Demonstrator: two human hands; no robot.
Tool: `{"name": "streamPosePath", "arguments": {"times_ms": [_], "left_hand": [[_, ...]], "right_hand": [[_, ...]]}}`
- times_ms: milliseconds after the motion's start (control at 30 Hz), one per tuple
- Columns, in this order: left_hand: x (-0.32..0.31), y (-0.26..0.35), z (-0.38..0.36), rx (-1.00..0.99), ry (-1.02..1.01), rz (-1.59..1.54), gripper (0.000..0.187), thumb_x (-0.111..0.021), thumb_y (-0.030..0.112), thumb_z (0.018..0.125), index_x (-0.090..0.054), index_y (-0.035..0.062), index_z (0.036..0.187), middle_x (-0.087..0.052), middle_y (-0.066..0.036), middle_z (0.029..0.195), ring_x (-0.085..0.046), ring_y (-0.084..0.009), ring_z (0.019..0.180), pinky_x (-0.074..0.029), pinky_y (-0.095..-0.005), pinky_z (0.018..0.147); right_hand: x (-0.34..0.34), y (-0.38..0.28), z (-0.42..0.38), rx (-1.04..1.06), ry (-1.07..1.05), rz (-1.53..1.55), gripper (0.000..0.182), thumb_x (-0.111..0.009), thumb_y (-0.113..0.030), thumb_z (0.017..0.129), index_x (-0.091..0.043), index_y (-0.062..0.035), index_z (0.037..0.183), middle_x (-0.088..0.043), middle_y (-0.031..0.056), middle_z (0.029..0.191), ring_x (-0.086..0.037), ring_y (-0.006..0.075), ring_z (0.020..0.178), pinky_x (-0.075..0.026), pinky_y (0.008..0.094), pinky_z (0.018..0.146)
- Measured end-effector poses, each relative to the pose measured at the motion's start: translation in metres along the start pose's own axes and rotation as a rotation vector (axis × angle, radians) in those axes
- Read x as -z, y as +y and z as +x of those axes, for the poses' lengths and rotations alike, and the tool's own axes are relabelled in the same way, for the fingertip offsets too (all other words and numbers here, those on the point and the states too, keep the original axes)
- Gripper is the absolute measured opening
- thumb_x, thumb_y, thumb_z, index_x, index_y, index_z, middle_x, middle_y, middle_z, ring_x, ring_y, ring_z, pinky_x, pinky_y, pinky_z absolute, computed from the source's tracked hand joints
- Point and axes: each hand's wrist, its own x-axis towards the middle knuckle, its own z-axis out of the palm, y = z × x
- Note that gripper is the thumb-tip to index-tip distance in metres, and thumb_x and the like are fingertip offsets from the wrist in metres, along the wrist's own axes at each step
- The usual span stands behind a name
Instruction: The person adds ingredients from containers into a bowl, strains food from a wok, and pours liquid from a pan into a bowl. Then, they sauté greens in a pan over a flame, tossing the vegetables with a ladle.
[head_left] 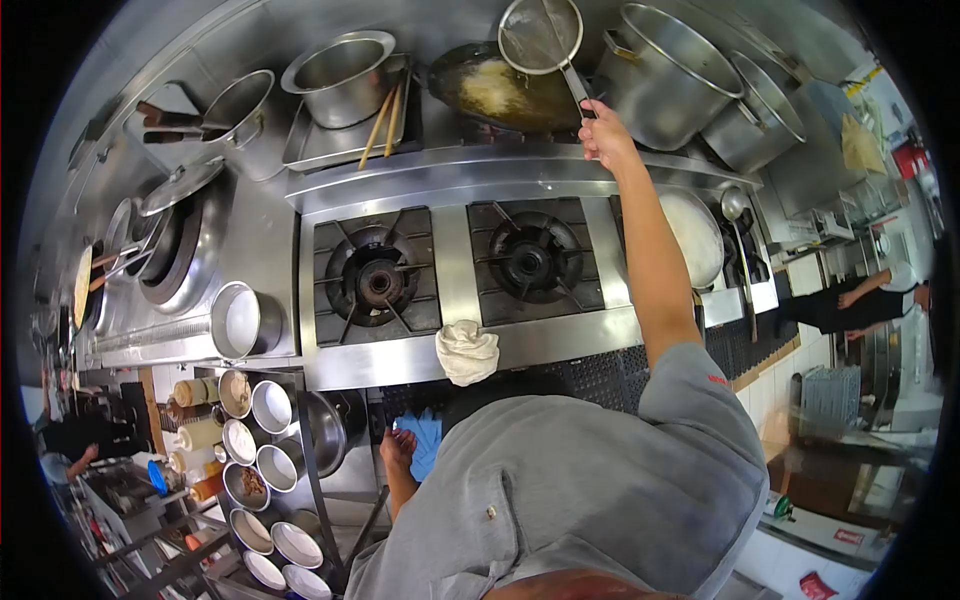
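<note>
Single head-worn view, looking forward and steeply down from above the wearer's gray shirt (570, 480), very near at the bottom edge. Wide fisheye, dark rounded rim; burners (530, 260) mid-frame at middle range, back row of pots (675, 80) farther off at top, room curving away at both sides. One view only, nothing shared.

This is a commercial kitchen: black cast-iron gas burners (380, 283) sit in a long stainless steel range (455, 270), tall silvery metal stockpots (665, 85) line the back, round metal ingredient tins (271, 407) crowd a side rack beside squeeze bottles with pale contents (200, 434), and other people in dark aprons (835, 308) stand farther off.
</note>
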Motion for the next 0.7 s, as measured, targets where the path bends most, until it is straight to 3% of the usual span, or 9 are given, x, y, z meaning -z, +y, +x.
{"name": "streamPosePath", "arguments": {"times_ms": [100, 167, 233, 300, 433, 500, 567, 633, 700], "left_hand": [[0.0, -0.002, -0.004, -0.037, -0.025, 0.047, 0.038, -0.043, 0.046, 0.096, -0.05, 0.0085, 0.103, -0.06, -0.015, 0.1, -0.06, -0.0299, 0.087, -0.05, -0.0426, 0.073], [-0.002, -0.003, -0.002, -0.024, -0.018, 0.034, 0.038, -0.042, 0.046, 0.096, -0.05, 0.0087, 0.102, -0.061, -0.014, 0.098, -0.06, -0.0288, 0.085, -0.05, -0.0419, 0.072], [0.001, -0.005, -0.001, -0.03, -0.032, 0.024, 0.037, -0.042, 0.045, 0.096, -0.049, 0.0089, 0.101, -0.061, -0.014, 0.097, -0.06, -0.0282, 0.083, -0.05, -0.0419, 0.072], [-0.001, -0.008, -0.005, -0.007, 0.015, -0.019, 0.036, -0.041, 0.044, 0.097, -0.049, 0.0096, 0.1, -0.061, -0.014, 0.096, -0.06, -0.0277, 0.083, -0.049, -0.0417, 0.072], [0.012, -0.017, -0.018, -0.031, 0.048, -0.061, 0.034, -0.04, 0.044, 0.097, -0.048, 0.0111, 0.095, -0.06, -0.014, 0.096, -0.059, -0.028, 0.082, -0.048, -0.042, 0.074], [0.033, -0.03, -0.01, -0.029, 0.028, -0.089, 0.034, -0.039, 0.045, 0.097, -0.048, 0.0119, 0.094, -0.059, -0.014, 0.098, -0.058, -0.0285, 0.084, -0.047, -0.0426, 0.074], [0.045, -0.039, -0.011, 0.044, 0.023, -0.184, 0.035, -0.039, 0.046, 0.097, -0.048, 0.0123, 0.093, -0.059, -0.015, 0.1, -0.058, -0.0285, 0.083, -0.048, -0.0427, 0.073], [0.046, -0.048, -0.028, 0.014, 0.097, -0.123, 0.035, -0.039, 0.046, 0.097, -0.048, 0.0118, 0.093, -0.059, -0.015, 0.098, -0.058, -0.0285, 0.081, -0.048, -0.0421, 0.071], [0.054, -0.058, -0.024, -0.024, 0.165, -0.052, 0.035, -0.038, 0.045, 0.097, -0.048, 0.0113, 0.094, -0.059, -0.015, 0.095, -0.059, -0.0285, 0.079, -0.049, -0.0415, 0.069]], "right_hand": [[-0.039, -0.021, 0.001, 0.133, -0.024, -0.26, 0.053, -0.042, -0.001, 0.086, -0.036, -0.0104, 0.137, -0.053, 0.008, 0.065, -0.046, 0.0151, 0.041, -0.046, 0.0351, 0.043], [-0.083, -0.043, -0.011, 0.475, 0.083, -0.699, 0.05, -0.044, -0.005, 0.085, -0.039, -0.006, 0.135, -0.062, 0.0172, 0.08, -0.061, 0.0284, 0.056, -0.05, 0.0421, 0.051], [-0.124, -0.052, -0.007, 0.702, 0.181, -1.101, 0.047, -0.047, -0.011, 0.087, -0.042, -0.0083, 0.134, -0.063, 0.0267, 0.101, -0.064, 0.0415, 0.087, -0.052, 0.0465, 0.071], [-0.172, -0.078, -0.031, 0.497, 0.07, -1.083, 0.047, -0.046, -0.016, 0.09, -0.04, -0.0129, 0.136, -0.062, 0.0273, 0.107, -0.059, 0.0439, 0.101, -0.048, 0.0484, 0.083], [-0.239, -0.04, 0.022, 0.731, -0.078, -1.353, 0.039, -0.041, -0.012, 0.092, -0.041, -0.0089, 0.131, -0.066, 0.0223, 0.098, -0.066, 0.0371, 0.093, -0.053, 0.0477, 0.077], [-0.262, -0.043, 0.022, 0.711, -0.021, -1.2, 0.036, -0.044, -0.008, 0.09, -0.049, -0.0086, 0.126, -0.066, 0.0233, 0.098, -0.066, 0.0371, 0.091, -0.054, 0.0474, 0.072], [-0.279, -0.05, 0.022, 0.356, -0.148, -0.594, 0.028, -0.046, -0.002, 0.085, -0.056, -0.0058, 0.111, -0.065, 0.0222, 0.094, -0.067, 0.0352, 0.077, -0.055, 0.047, 0.06], [-0.302, -0.032, 0.059, 0.116, -0.306, -0.011, 0.018, -0.048, 0.0, 0.082, -0.058, -0.0035, 0.097, -0.063, 0.0198, 0.084, -0.063, 0.0298, 0.063, -0.053, 0.0441, 0.051], [-0.33, 0.001, 0.139, -0.147, -0.686, 0.437, 0.013, -0.054, -0.005, 0.085, -0.053, -0.0029, 0.097, -0.059, 0.0183, 0.08, -0.057, 0.0246, 0.057, -0.052, 0.0431, 0.05]]}}
